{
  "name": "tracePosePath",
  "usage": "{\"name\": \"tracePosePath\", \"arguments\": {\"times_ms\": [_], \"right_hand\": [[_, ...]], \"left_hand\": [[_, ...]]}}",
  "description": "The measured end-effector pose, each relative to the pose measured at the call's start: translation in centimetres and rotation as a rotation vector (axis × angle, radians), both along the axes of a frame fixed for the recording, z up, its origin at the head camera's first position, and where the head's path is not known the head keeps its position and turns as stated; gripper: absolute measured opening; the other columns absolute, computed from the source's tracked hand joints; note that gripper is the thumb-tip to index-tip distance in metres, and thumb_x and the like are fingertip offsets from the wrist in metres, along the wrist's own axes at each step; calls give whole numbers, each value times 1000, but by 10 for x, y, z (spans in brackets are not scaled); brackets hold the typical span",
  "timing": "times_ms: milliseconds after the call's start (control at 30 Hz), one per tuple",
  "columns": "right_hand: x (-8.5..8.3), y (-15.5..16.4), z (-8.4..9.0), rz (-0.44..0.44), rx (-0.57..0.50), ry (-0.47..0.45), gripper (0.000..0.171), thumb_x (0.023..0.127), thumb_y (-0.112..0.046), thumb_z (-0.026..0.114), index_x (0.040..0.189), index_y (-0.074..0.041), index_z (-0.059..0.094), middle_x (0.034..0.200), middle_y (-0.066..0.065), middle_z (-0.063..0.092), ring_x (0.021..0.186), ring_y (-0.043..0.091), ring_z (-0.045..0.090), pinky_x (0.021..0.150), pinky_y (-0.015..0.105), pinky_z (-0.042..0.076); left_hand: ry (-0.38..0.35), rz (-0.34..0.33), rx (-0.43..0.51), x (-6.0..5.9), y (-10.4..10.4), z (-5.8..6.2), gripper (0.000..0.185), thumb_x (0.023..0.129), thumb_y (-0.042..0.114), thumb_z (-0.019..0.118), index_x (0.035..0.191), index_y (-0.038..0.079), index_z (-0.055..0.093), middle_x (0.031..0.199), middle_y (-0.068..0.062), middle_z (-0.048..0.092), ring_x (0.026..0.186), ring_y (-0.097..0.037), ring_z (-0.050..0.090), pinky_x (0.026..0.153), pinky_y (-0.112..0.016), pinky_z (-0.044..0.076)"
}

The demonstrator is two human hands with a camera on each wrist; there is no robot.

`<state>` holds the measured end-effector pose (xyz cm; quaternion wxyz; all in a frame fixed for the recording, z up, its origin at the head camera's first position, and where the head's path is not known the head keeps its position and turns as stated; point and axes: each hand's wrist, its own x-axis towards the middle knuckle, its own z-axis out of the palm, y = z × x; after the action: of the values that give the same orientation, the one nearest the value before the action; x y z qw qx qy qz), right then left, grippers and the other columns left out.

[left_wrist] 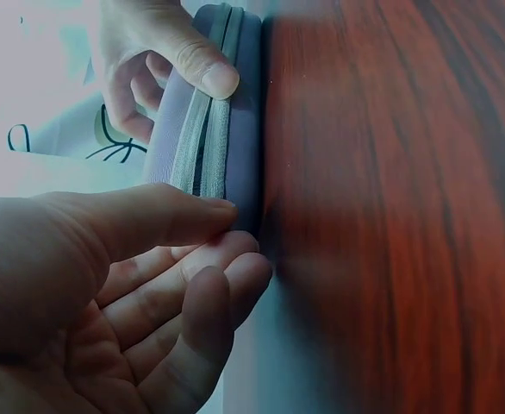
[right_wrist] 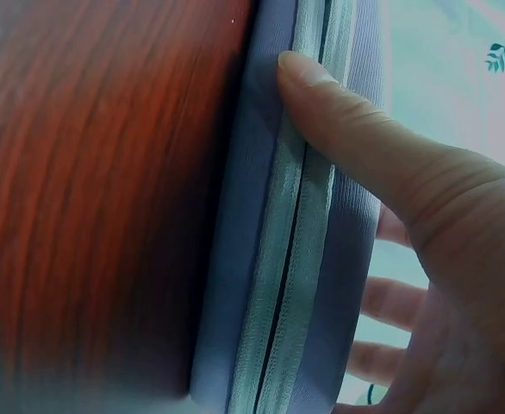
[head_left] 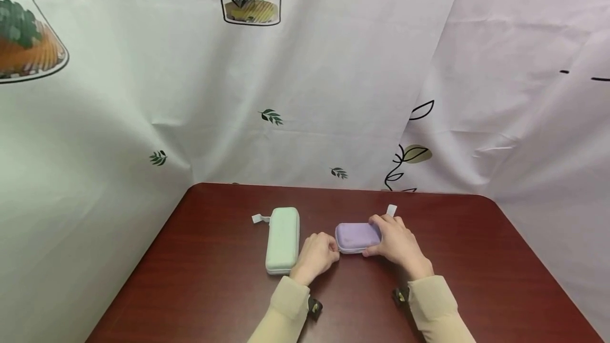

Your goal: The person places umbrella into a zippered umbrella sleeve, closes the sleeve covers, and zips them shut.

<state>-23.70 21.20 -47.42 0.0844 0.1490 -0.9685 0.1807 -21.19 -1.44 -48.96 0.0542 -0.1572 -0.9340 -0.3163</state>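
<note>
Both sleeves (head_left: 290, 306) enter at the near edge of the table (head_left: 476, 258). Between the hands lies the purple case (head_left: 358, 236), near the table's middle, its long axis running left-right. It is a rounded, fabric-covered oblong with a pale zipper (right_wrist: 297, 241) along its side seam. My right hand (head_left: 397, 242) grips its right end, thumb pressed on the zipper, fingers curled over the far side. My left hand (head_left: 316, 255) touches its left end with curled fingertips (left_wrist: 227, 250), not gripping. Just left lies a mint case (head_left: 283, 238), long axis near-far. White leaf-print curtains (head_left: 333, 94) stand behind.
</note>
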Motion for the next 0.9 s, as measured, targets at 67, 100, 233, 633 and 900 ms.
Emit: {"name": "tracePosePath", "arguments": {"times_ms": [67, 100, 233, 633, 900], "right_hand": [[1, -1, 2, -14, 2, -6, 77, 53, -44, 93, 118, -16, 62, 115, 8, 59, 101, 34, 49, 61, 50, 47], [1, -2, 3, -23, 4, -8, 77, 53, -44, 93, 118, -16, 62, 115, 8, 59, 101, 34, 49, 61, 50, 47], [3, -5, 3, -50, 7, -11, 75, 53, -45, 93, 116, -17, 62, 112, 9, 59, 97, 33, 49, 58, 49, 46], [8, -14, -3, -73, 25, 9, 75, 52, -47, 93, 114, -15, 62, 105, 10, 59, 91, 33, 49, 54, 46, 45], [7, -16, 1, -90, 37, 24, 74, 53, -47, 93, 113, -15, 61, 102, 10, 58, 91, 34, 48, 55, 47, 45]], "left_hand": [[2, 6, -5, 0, 1, 0, 18, 73, 9, 75, 63, 20, 65, 57, 14, 51, 58, -10, 51, 57, -25, 42], [5, 10, -5, -1, 1, 1, 18, 73, 9, 75, 63, 20, 65, 57, 14, 52, 58, -10, 51, 57, -25, 42], [21, 27, -9, 0, 4, 1, 17, 74, 10, 76, 65, 20, 66, 59, 14, 53, 60, -11, 53, 59, -26, 44], [37, 46, -20, 4, 6, -7, 19, 76, 12, 76, 63, 22, 66, 57, 16, 51, 58, -9, 52, 57, -25, 43], [48, 36, 6, 3, 8, -3, 15, 79, 13, 77, 67, 19, 69, 58, 15, 53, 59, -9, 53, 57, -26, 43]]}}
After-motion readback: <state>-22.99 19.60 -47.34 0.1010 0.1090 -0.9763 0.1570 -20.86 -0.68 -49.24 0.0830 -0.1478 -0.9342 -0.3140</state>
